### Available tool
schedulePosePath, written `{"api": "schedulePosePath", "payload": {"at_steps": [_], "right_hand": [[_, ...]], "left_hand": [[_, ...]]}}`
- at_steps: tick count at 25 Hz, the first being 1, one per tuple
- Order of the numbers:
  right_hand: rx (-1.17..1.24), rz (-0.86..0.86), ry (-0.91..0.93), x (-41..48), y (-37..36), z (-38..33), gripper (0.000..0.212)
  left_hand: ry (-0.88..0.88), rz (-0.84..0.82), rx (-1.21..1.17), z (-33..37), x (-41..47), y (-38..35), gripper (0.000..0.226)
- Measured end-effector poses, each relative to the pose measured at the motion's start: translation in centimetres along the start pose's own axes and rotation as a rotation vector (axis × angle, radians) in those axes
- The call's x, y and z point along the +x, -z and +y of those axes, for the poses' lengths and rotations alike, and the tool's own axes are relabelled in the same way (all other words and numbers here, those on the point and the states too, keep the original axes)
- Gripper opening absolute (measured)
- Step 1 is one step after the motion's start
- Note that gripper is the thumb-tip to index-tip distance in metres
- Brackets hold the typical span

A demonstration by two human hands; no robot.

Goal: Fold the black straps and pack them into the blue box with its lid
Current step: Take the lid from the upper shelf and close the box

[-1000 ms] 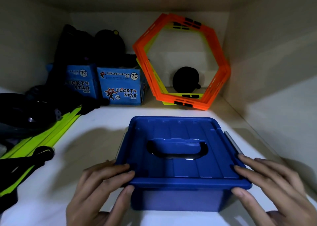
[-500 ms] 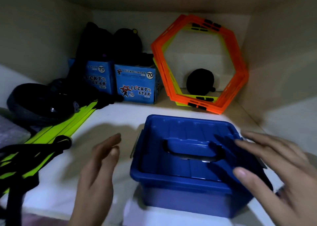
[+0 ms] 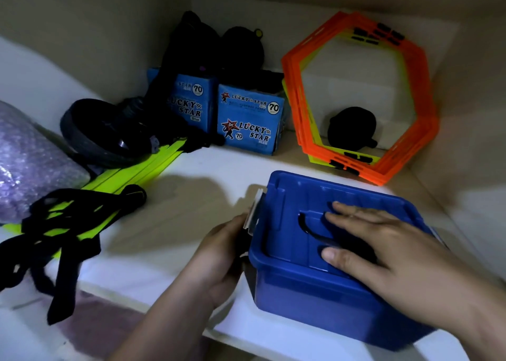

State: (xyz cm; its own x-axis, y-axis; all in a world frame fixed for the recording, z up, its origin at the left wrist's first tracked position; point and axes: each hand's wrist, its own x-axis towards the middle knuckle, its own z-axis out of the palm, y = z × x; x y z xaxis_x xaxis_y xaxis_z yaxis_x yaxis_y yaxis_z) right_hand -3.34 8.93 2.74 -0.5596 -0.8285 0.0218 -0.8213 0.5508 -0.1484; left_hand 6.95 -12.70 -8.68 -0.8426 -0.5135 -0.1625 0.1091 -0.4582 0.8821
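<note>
Blue box under right hand: smooth plastic, slight sheen; lid same plastic, moulded ribs. Latch at left hand fingertips: pale, glossy, metal or plastic unclear. Shelf beneath hands: white, smooth, matt. Black straps far left of left hand: matt woven cloth. Orange hexagon frames beyond right hand: smooth plastic. Blue packs beyond left hand: printed paper wrap, faint gloss.

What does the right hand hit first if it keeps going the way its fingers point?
The right hand lies flat on the blue lid, fingers pointing left. Sliding on, it likely meets the lid's raised left rim, then the grey latch by the left hand.
</note>
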Motion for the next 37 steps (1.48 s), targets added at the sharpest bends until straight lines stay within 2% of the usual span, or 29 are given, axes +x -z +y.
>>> {"api": "schedulePosePath", "payload": {"at_steps": [3,6,12,16,19,21,23,25,27,29,30,31,33,34,36,37], "right_hand": [[0.003,-0.025,-0.012,0.0,0.0,0.1,0.093],[0.001,-0.042,-0.017,0.0,0.1,-0.2,0.093],[0.023,-0.083,-0.041,-0.1,0.3,-0.7,0.093],[0.022,-0.064,-0.021,0.1,0.1,-0.6,0.096],[0.063,0.053,0.002,-0.9,0.7,-0.1,0.091],[0.153,0.241,-0.013,-2.3,1.2,1.4,0.077],[0.317,0.510,-0.094,-3.8,0.9,4.5,0.051],[0.629,0.730,-0.252,-4.6,-0.3,8.2,0.024],[1.041,0.826,-0.417,-4.8,-2.5,11.3,0.025],[1.421,0.721,-0.535,-4.4,-4.7,12.7,0.022],[1.594,0.616,-0.562,-4.2,-5.7,12.9,0.016],[1.762,0.480,-0.559,-3.9,-6.5,12.9,0.020],[2.051,0.219,-0.480,-3.3,-7.9,12.6,0.052],[2.170,0.144,-0.436,-3.0,-8.3,12.5,0.065],[2.328,0.085,-0.398,-2.5,-8.7,12.5,0.090],[2.356,0.079,-0.394,-2.2,-9.0,12.7,0.095]], "left_hand": [[0.008,-0.021,-0.002,0.7,-0.1,-0.6,0.049],[0.051,-0.019,0.070,2.4,-0.3,-1.6,0.049],[0.069,-0.011,0.250,4.1,-0.1,-2.7,0.062],[0.054,0.008,0.493,4.8,-0.1,-2.8,0.044],[-0.105,0.107,0.834,6.2,0.1,-2.8,0.042],[-0.314,0.171,1.104,7.5,0.1,-3.2,0.051],[-0.502,0.106,1.260,8.7,-0.1,-4.7,0.058],[-0.605,-0.038,1.357,9.5,-0.9,-6.8,0.061],[-0.657,-0.198,1.461,9.4,-1.4,-9.6,0.068],[-0.645,-0.341,1.543,8.4,-1.7,-12.4,0.072],[-0.626,-0.402,1.571,7.7,-1.6,-13.7,0.073],[-0.600,-0.453,1.597,7.0,-1.5,-14.9,0.074],[-0.548,-0.531,1.674,5.9,-1.1,-16.5,0.081],[-0.523,-0.565,1.715,5.5,-0.9,-17.0,0.085],[-0.475,-0.604,1.773,5.0,-0.5,-17.6,0.091],[-0.462,-0.610,1.783,4.8,-0.3,-17.7,0.092]]}}
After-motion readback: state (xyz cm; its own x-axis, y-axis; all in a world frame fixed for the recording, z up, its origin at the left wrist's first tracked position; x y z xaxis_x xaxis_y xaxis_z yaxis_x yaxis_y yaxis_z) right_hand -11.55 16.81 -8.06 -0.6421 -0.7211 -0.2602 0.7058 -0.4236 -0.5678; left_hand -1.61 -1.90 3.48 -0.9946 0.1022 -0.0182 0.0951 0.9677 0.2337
